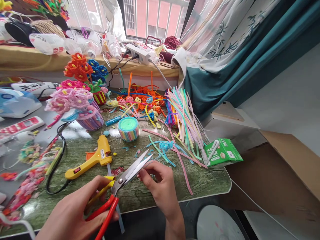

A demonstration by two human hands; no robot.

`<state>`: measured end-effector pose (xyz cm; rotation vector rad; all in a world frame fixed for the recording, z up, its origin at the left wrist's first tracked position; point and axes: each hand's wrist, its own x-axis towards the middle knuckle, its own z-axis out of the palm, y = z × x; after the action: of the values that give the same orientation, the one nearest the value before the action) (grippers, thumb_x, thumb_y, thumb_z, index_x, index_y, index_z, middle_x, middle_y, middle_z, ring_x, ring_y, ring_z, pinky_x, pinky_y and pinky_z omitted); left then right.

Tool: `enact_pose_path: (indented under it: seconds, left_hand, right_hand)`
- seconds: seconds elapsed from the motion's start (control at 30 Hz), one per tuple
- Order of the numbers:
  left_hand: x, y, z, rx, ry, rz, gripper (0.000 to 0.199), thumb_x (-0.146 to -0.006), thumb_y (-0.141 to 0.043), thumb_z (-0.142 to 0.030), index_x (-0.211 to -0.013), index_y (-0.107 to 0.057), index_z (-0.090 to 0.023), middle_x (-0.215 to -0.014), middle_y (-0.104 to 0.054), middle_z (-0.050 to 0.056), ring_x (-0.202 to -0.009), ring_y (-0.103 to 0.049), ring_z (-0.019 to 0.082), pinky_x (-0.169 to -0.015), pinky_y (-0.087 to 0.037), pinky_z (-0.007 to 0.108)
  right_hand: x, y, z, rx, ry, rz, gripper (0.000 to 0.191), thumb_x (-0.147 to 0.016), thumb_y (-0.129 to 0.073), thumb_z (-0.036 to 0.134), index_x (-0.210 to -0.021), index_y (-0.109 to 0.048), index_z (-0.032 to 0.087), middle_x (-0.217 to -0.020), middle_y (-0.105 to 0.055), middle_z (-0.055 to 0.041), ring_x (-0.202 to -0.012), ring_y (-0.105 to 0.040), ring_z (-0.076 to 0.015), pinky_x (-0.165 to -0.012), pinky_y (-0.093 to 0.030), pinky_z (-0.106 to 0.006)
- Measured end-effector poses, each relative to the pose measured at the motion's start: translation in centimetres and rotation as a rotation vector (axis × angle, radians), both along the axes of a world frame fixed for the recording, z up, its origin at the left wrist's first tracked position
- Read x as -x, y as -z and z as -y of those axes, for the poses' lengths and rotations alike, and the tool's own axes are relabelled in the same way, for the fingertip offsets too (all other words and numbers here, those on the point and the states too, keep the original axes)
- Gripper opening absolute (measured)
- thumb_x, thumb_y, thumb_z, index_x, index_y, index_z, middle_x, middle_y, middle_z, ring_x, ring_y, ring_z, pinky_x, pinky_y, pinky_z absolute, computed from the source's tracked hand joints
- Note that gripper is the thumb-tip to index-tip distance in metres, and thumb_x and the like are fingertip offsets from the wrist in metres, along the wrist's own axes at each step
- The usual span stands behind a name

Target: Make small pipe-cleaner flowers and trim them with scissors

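My left hand (75, 206) is closed around a pair of scissors (127, 173), whose blades point up and to the right, slightly apart. Yellow and red handles show at my fingers; whether the red ones belong to a second tool I cannot tell. My right hand (161, 183) is pinched just beside the blades, and what its fingertips hold is too small to make out. Beyond them stands a round striped pot (128, 129) with a mint-green top. A light blue pipe-cleaner piece (165, 146) lies past my right hand. A yellow glue gun (92, 158) rests near my left hand.
Bundled pastel pipe cleaners (183, 123) lean at the right, near a green packet (223, 151). Pink pipe-cleaner flowers (70, 98) stand in a striped pot at the left. A black cord (51, 176) loops from the glue gun. A cardboard box (270, 180) sits beyond the table's right edge.
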<state>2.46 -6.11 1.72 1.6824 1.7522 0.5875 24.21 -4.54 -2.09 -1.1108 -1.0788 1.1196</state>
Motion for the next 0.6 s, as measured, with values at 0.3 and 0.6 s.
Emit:
enact_pose_path:
  seconds: [0.3,0.6]
  left_hand:
    - [0.1,2.8,-0.1,-0.228,0.031,-0.166,0.035,-0.081,-0.075,-0.068,-0.099,-0.083,-0.04,-0.067,-0.081,-0.004,-0.063,-0.078,0.026,-0.052,-0.057,0.027]
    - [0.8,2.3,-0.1,-0.239,0.068,-0.141,0.039,-0.081,-0.078,-0.074,-0.099,-0.085,-0.04,-0.072,-0.085,-0.002,-0.066,-0.082,0.026,-0.053,-0.058,0.024]
  right_hand:
    - [0.0,0.1,0.2,-0.039,0.053,0.108,0.014,-0.077,-0.066,0.016,-0.063,-0.064,0.021,-0.063,-0.064,0.0041,-0.062,-0.057,-0.0136,-0.063,-0.044,-0.025]
    - [0.2,-0.3,0.1,-0.088,0.096,0.139,0.017,-0.069,-0.062,0.016,-0.054,-0.057,0.022,-0.056,-0.054,0.006,-0.053,-0.049,-0.0117,-0.054,-0.037,-0.025]
